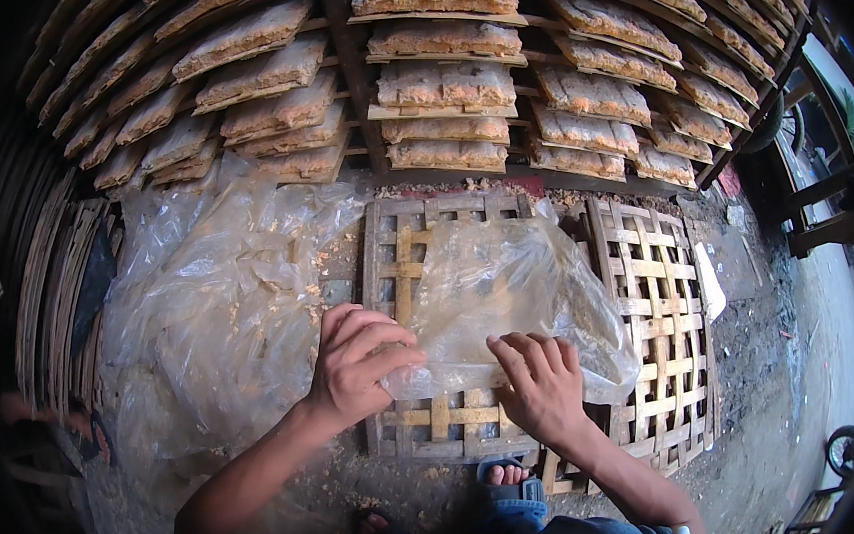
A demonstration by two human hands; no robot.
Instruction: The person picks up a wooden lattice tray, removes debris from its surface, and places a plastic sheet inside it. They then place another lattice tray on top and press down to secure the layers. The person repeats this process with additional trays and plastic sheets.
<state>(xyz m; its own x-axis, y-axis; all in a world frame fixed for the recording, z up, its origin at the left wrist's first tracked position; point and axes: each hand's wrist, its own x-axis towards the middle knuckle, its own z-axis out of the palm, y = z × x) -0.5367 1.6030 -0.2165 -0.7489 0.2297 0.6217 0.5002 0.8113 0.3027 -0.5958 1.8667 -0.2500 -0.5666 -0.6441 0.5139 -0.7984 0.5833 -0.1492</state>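
Note:
A clear plastic sheet (515, 294) lies partly spread over a woven bamboo tray (402, 265) on the floor in front of me. My left hand (358, 357) is closed on the sheet's near left corner, fingers curled. My right hand (538, 381) grips the near edge farther right, its fingers bent down over the plastic. Between both hands the near edge forms a narrow fold. The sheet's right part bulges up loosely toward a second woven tray (657, 335), which lies beside the first. What lies beneath my fingertips is hidden.
A large crumpled plastic heap (234, 302) covers the floor at left. Ahead, racks hold several crumbly slabs (451, 83) on boards. Stacked trays (49, 287) stand upright at far left. A wheel (844, 450) shows at far right. My sandalled foot (511, 474) is by the tray's near edge.

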